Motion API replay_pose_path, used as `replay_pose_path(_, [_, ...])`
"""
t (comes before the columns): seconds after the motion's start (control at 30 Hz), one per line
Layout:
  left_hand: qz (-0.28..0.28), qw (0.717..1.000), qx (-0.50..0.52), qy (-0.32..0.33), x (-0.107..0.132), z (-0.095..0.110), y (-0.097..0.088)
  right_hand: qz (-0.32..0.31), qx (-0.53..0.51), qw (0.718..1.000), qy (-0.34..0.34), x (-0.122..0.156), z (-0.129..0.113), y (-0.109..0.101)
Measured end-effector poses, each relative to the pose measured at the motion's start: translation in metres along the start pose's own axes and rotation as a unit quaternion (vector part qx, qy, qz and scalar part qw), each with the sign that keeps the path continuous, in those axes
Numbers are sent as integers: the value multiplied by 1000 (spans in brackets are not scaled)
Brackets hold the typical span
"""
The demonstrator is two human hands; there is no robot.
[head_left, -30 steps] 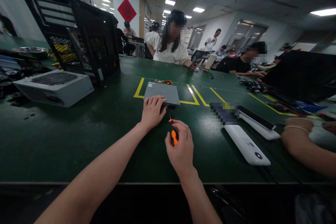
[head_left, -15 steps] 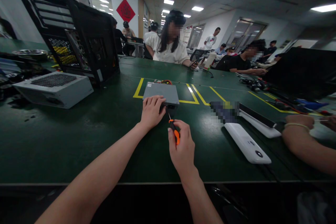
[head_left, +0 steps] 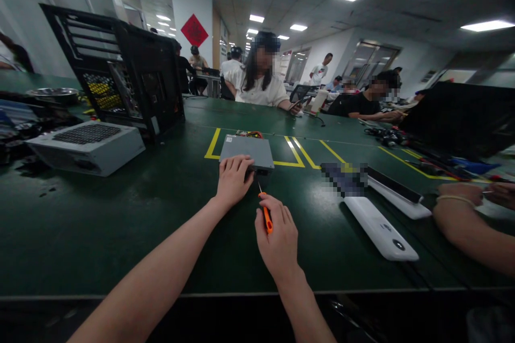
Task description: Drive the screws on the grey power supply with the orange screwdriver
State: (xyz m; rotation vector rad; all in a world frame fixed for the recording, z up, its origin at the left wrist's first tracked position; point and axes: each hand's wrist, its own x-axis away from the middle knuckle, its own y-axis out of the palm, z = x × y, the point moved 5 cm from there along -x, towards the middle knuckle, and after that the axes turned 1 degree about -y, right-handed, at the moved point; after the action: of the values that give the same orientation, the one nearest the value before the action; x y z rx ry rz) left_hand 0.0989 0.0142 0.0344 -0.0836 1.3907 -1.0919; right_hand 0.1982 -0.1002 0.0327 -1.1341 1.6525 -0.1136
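A grey computer power supply (head_left: pixel 251 151) lies on the green table, its coloured wires showing at the far side. My left hand (head_left: pixel 235 177) is closed on its near left edge, fingers over the top and thumb against the near face. In my right hand (head_left: pixel 278 230) is a screwdriver (head_left: pixel 267 220) with an orange handle, gripped between thumb and fingers. Its thin shaft points up toward the near face of the power supply, below the socket. Whether the tip touches the casing, I cannot tell.
A black computer case (head_left: pixel 132 75) and a larger power supply (head_left: pixel 88 144) stand at left. White devices (head_left: pixel 380 228) lie at right, beside a co-worker's arm (head_left: pixel 470 220). Yellow tape (head_left: pixel 289 164) marks the table. Across it sits a person (head_left: pixel 257 83).
The whole view has shifted, so the table things appear slightly lower. My right hand has turned a little around the screwdriver, covering more of the handle. My left hand stays on the power supply.
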Motion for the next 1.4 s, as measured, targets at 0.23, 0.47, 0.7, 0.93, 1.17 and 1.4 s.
replay_pose_path(0.23, [-10,1000,6,1,0,1,-2,87,-25,996,-13,6,3,-16])
replay_pose_path(0.47, [-3,1000,9,-3,0,1,-1,175,-52,982,39,14,17,-35])
replay_pose_path(0.7, [3,1000,0,28,3,1,0,196,-70,976,65,16,24,-41])
replay_pose_path(0.93, [31,997,-3,69,7,-1,0,193,-81,975,78,17,26,-43])
replay_pose_path(1.17, [32,997,3,71,6,-3,3,198,-105,972,72,16,26,-46])
replay_pose_path(1.4, [-71,985,15,158,14,29,11,227,-127,963,68,17,25,-51])
